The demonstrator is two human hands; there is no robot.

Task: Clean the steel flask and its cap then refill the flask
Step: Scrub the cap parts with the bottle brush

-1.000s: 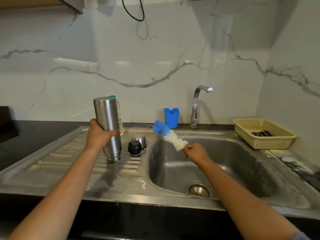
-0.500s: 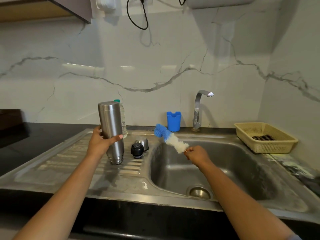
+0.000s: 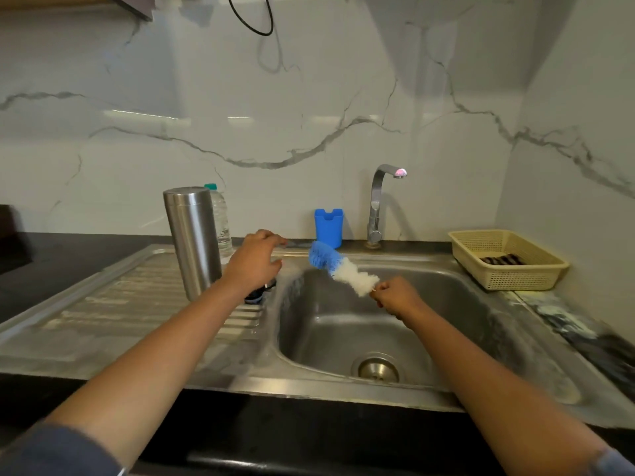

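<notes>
A stainless sink unit is set into a black bench (image 3: 51,269), backed by white marble-look wall panels (image 3: 309,97) with grey veins that turn the corner on the right. A black cable (image 3: 251,18) loops down at the top of the wall.

The steel flask (image 3: 192,242) stands upright on the ribbed drainboard (image 3: 120,310), with neither hand on it, and a clear plastic water bottle (image 3: 220,221) is just behind it. The left grip (image 3: 256,261) hovers beside the flask with fingers loosely curled and nothing in them; the dark cap (image 3: 256,297) peeks out beneath it, and contact cannot be judged.

The right grip (image 3: 395,297) is closed round the handle of a blue-and-white bottle brush (image 3: 343,269), held over the basin (image 3: 326,331) above the drain (image 3: 378,369).

A chrome tap (image 3: 379,204) and a blue holder (image 3: 329,226) stand at the back rim. A yellow perforated basket (image 3: 481,269) holding something dark sits on the bench at the right.
</notes>
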